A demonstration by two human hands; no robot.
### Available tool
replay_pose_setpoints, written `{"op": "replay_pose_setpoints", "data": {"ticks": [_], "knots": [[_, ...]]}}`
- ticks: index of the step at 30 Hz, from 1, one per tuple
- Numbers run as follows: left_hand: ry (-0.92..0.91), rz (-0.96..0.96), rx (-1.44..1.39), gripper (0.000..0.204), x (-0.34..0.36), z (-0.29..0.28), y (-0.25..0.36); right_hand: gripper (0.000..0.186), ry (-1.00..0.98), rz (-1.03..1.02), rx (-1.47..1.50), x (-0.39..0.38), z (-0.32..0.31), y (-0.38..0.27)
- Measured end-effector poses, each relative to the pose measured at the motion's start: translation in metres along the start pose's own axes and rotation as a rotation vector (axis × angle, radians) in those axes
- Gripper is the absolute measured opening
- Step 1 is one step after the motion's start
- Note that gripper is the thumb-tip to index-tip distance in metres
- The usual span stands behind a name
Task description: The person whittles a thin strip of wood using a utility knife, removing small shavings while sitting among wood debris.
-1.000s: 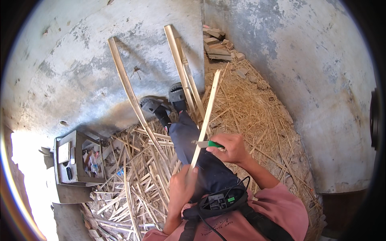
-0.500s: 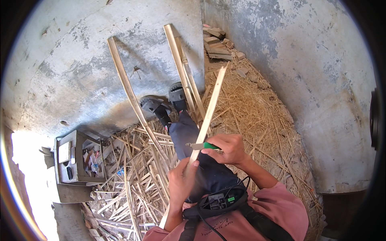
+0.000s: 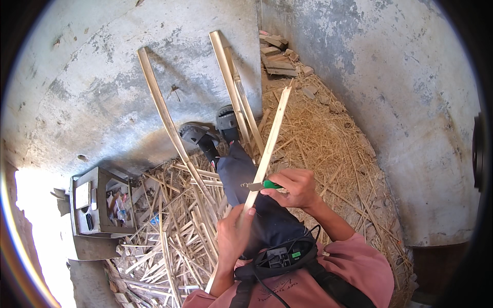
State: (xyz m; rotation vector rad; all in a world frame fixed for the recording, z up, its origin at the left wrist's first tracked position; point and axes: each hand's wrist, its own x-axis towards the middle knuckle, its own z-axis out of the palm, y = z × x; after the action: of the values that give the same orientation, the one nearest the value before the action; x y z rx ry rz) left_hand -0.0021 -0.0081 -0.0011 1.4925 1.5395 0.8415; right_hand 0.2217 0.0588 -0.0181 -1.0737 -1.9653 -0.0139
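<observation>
A long pale split bamboo strip (image 3: 275, 128) slants up and away from my lap, its far end ragged. My left hand (image 3: 232, 232) is closed around its lower part, thumb along the face. Just above that grip, a short-bladed knife (image 3: 255, 187) with a green handle lies across the strip, its notched tip poking out to the left. My right hand (image 3: 295, 189) is wrapped round the knife's handle. Below my left hand the strip runs on past my forearm, mostly hidden.
Other bamboo strips (image 3: 162, 110) lean against the grey wall. Split pieces (image 3: 174, 246) litter the floor at left; shavings (image 3: 328, 149) cover it at right. An open box (image 3: 105, 229) holding odds and ends stands at left. Bricks (image 3: 280, 66) are piled in the far corner.
The bamboo strip and the knife have shifted slightly to the right. Both hands keep their holds, and the blade is still across the strip near my left hand.
</observation>
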Motion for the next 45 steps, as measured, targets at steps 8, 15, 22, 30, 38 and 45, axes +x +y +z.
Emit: {"op": "replay_pose_setpoints", "data": {"ticks": [8,15,22,30,38,45], "knots": [[-0.031,0.003,-0.009,0.025,-0.016,-0.006,-0.016,0.032,0.18,0.325,-0.038,0.0,-0.004,0.047],[-0.076,-0.021,-0.003,0.026,-0.033,-0.011,-0.034,0.039,0.151,0.544,0.095,-0.003,-0.033,0.087],[0.031,0.118,0.026,0.024,-0.009,0.002,-0.016,0.032,0.003,0.09,0.192,-0.013,0.009,0.01],[0.018,0.192,0.089,0.031,0.005,0.005,-0.012,0.031,0.006,0.014,0.144,-0.013,0.014,-0.005],[0.016,0.217,0.112,0.032,0.003,0.008,-0.013,0.031,-0.007,-0.038,0.048,-0.006,0.005,0.0],[-0.015,0.218,0.071,0.034,0.001,0.004,-0.016,0.032,-0.016,-0.045,0.044,-0.006,0.004,0.001]]}}
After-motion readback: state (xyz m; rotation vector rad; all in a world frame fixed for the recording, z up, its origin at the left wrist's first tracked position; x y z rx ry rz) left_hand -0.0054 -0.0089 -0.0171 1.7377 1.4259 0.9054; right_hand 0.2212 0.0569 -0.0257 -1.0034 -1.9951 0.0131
